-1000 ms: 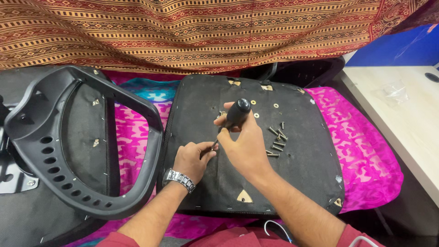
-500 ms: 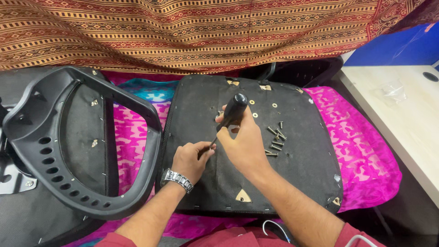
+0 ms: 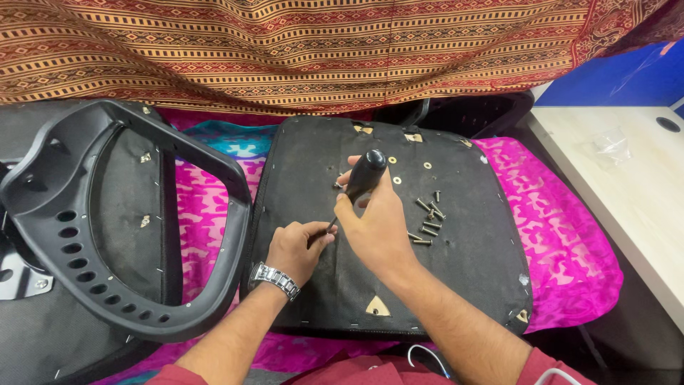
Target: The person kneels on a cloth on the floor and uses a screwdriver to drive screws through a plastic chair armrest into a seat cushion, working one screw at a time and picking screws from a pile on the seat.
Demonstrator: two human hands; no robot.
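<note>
Seat panel: a black, fabric-covered, roughly square chair-seat underside [image 3: 463, 285] lies flat on a bright pink patterned cloth [image 3: 563, 242], directly in front of the person.
Screwdriver: a black-handled screwdriver with a thin metal shaft [image 3: 363, 178] stands tilted over the panel's middle, its tip down at the fabric near the left fingers.
Progress: judging by the layout, fastening looks early; a cluster of short dark loose screws [image 3: 427, 217] lies unfixed on the panel just beside the right hand, and small pale washers [image 3: 410, 165] sit near the top edge. Whether a screw is under the tip cannot be told.
Right hand: the right hand [image 3: 377, 228] is wrapped closed around the lower handle, fingers curled tight, thumb up along it.
Left hand: the left hand [image 3: 296, 249], with a metal wristwatch [image 3: 276, 279], has fingers drawn narrowly together, pinching at the shaft tip; what it pinches is too small to tell.
Surroundings: a black plastic looped chair-back frame with a row of holes [image 3: 85, 285] rests well to the left; a striped orange-brown woven cloth [image 3: 320, 50] hangs behind; a pale tabletop [image 3: 641, 192] stands right.
</note>
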